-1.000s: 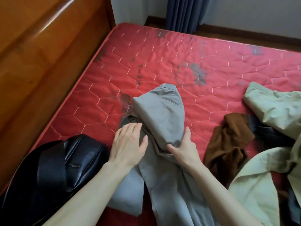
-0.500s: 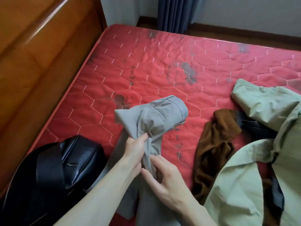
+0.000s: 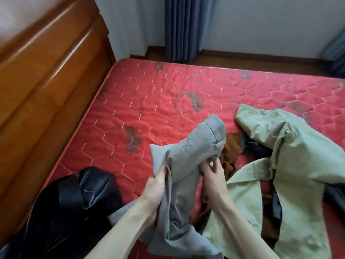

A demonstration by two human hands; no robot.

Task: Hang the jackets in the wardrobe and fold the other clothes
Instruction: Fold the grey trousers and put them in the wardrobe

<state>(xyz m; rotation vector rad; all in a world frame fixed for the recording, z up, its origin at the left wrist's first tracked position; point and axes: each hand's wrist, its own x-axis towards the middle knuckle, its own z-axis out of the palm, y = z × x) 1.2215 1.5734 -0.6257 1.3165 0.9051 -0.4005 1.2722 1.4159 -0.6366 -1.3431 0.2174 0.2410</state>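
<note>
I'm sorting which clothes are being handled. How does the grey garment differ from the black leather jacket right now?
The grey garment is matte cloth; the black leather jacket is shiny. The grey garment is gripped by the left hand and right hand, its top raised; the black leather jacket lies untouched. The grey garment is mid-bed; the black leather jacket sits by the mattress's left edge. Both are crumpled, not folded.

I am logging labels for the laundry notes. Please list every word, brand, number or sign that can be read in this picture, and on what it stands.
None: no readable text on the grey garment, green jacket, black leather jacket or mattress.
</note>
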